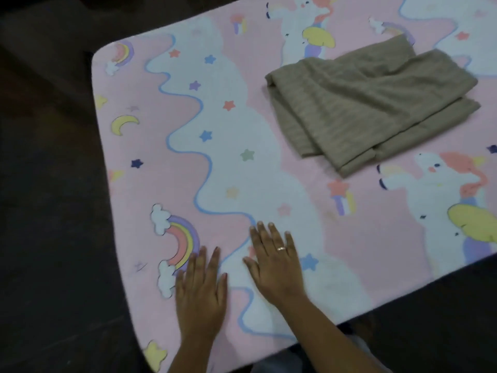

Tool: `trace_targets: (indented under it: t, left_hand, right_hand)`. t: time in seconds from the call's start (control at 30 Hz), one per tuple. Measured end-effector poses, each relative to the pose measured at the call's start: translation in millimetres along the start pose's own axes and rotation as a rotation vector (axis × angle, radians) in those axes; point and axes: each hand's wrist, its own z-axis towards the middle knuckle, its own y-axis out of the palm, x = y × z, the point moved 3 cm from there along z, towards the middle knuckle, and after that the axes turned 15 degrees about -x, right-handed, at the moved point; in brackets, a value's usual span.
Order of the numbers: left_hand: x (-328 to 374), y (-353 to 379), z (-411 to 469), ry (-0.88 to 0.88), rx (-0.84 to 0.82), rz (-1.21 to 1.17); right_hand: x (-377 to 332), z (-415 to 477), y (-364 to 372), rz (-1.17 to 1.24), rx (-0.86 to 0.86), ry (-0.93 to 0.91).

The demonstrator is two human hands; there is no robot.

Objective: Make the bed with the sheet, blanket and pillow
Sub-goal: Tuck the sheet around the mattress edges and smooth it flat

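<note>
A pink and white sheet (228, 146) printed with rainbows, stars and unicorns lies spread flat over the bed. A folded tan blanket (371, 103) sits on it toward the far right. My left hand (200, 294) lies palm down on the sheet near the front edge, fingers straight, beside a rainbow print. Close to its right, my right hand (274, 262) also presses flat on the sheet with fingers spread and a ring on one finger. Neither hand holds anything. No pillow is in view.
Dark floor (53, 238) surrounds the bed on the left and along the front right. The bed's rounded near corner (150, 356) is at the bottom left, its far left corner (102, 55) at the top left.
</note>
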Motion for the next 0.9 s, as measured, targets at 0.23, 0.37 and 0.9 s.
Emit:
trace_targets:
  t: [0.23,0.37,0.9]
  left_hand:
    - [-73,14,-63,-0.100,0.011,-0.093]
    - [-87,30,-98,-0.111,0.083,-0.287]
    - [-84,22,-191,0.222,-0.557,0.308]
  right_hand:
    - [-109,-45,51,-0.029,-0.080,-0.220]
    - [-156,-90,77,0.009,-0.108,-0.248]
    - [-128,-192,53,-0.023,-0.097,-0.091]
